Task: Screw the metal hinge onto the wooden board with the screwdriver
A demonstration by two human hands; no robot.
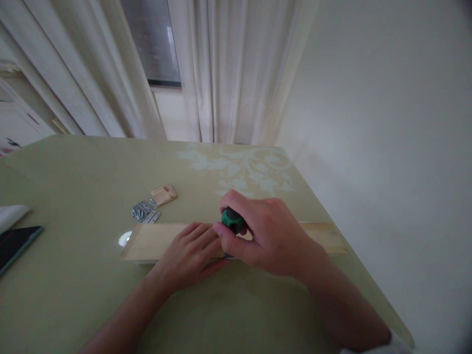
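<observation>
Green-handled screwdriver stands upright over the wooden board, mid-length, near its front edge. Right hand clenched around the handle from the right. Left hand flat, palm down on the board, touching the right hand's fingers. Metal hinges and small wood block lie behind the board on the green table.

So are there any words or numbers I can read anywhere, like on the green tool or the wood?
None can be read.
Green tool handle in the right hand: no lettering shows.
Wooden board under the left hand: plain.
Dark flat device: blank.
Metal hinges: too small to tell.
</observation>
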